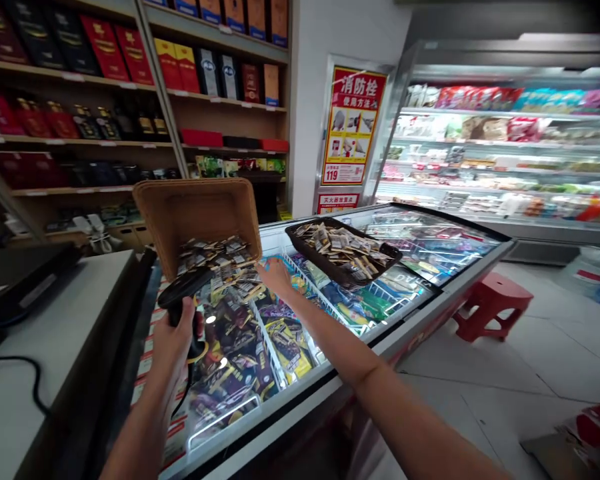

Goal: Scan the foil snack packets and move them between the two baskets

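Note:
My left hand [175,337] is wrapped round the handle of a black barcode scanner [185,288], its cable hanging below. Just behind the scanner's head, a brown woven basket [203,217] stands tilted on a glass-topped freezer [380,333], with many small flat packets [225,253] at its opening. My right hand [276,275] reaches to the basket's lower right edge, fingers closed; whether they grip the rim or a packet cannot be made out. Right of it, a dark tray [321,261] full of similar small packets [345,243] rests on the glass.
Wrapped ice creams [290,347] lie in wire baskets under the glass. A counter [75,320] with a black device [25,277] runs along the left. Red stool [497,300] stands right of the freezer. Bottle shelves [105,140] and a lit chiller [505,140] are behind.

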The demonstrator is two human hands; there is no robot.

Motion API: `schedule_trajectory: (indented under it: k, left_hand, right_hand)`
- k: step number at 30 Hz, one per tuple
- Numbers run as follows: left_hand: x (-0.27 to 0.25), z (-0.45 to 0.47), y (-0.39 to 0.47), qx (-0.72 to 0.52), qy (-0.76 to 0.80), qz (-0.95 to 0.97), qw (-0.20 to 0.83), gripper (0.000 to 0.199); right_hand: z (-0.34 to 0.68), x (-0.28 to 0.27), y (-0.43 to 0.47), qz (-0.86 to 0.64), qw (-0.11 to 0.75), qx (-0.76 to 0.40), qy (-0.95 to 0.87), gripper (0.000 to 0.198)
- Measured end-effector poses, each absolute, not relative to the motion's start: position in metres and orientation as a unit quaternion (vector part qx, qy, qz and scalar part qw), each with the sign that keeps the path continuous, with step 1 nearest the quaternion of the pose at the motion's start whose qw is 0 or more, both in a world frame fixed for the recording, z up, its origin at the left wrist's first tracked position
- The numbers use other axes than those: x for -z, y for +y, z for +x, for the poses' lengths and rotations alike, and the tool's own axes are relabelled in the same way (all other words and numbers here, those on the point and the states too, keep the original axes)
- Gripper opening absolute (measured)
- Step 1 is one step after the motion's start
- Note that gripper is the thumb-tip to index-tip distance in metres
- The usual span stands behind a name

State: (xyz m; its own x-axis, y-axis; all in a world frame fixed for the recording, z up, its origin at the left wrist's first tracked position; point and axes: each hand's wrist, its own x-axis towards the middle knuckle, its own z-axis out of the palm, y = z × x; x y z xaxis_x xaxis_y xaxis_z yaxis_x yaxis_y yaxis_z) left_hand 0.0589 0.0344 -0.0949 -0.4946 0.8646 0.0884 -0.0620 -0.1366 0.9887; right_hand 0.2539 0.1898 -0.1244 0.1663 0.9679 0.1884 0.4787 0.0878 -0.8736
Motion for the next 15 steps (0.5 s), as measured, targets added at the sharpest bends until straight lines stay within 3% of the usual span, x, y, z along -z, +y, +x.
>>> schedule_trajectory:
  k: [3, 6, 10, 15]
  left_hand:
    - [0.098, 0.057, 0.034, -0.661, 0.558, 0.361, 0.349, 0.069]
    - [0.1, 0.058, 0.034, -0.648, 0.558, 0.368, 0.366, 0.07]
    - [0.103, 0.063, 0.034, -0.644, 0.551, 0.374, 0.376, 0.074]
    - [0.102, 0.066, 0.034, -0.64, 0.554, 0.369, 0.383, 0.076]
  right_hand:
    - [0.237, 0.138, 0.187, -0.643, 0.34, -0.19, -0.659, 0.06]
    - [0.234, 0.151, 0.187, -0.648, 0.298, -0.186, -0.675, 0.065]
    - [0.243, 0.156, 0.188, -0.621, 0.343, -0.227, -0.667, 0.069]
    - [0.253, 0.138, 0.183, -0.544, 0.475, -0.346, -0.599, 0.057]
